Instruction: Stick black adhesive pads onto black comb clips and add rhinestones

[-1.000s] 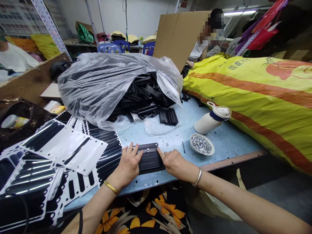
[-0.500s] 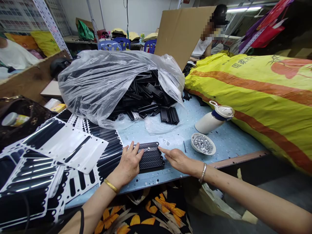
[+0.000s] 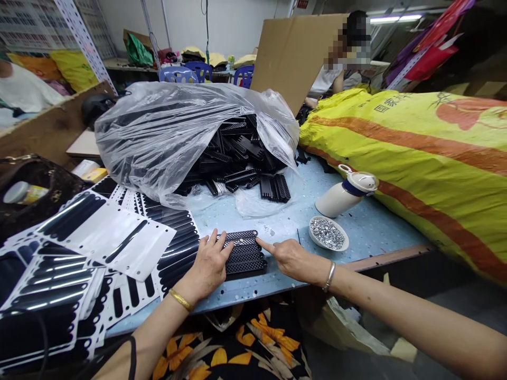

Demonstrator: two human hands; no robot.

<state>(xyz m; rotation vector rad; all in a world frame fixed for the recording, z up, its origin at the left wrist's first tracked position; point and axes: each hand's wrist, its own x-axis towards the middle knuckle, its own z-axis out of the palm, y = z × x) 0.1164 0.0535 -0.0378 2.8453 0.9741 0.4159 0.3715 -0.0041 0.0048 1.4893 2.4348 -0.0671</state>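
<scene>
Several black strips with a perforated pattern lie side by side on the blue table in front of me. Small silvery metal pieces sit on the upper strips. My left hand rests over their left end, fingers spread and holding nothing visible. From the right, my right hand reaches in with its index finger stretched out, the tip at the right end of an upper strip. Its other fingers are curled, and no object shows in them. A white bowl of small shiny metal pieces stands right of that hand.
A clear plastic bag spills black plastic parts behind the strips. Sheets with black strips cover the left side. A white bottle stands behind the bowl, beside a big yellow sack. Another person sits beyond a cardboard sheet.
My right hand's other fingers have curled in, leaving the index finger extended at the strip's end. My left hand stays in place. The view has shifted slightly.
</scene>
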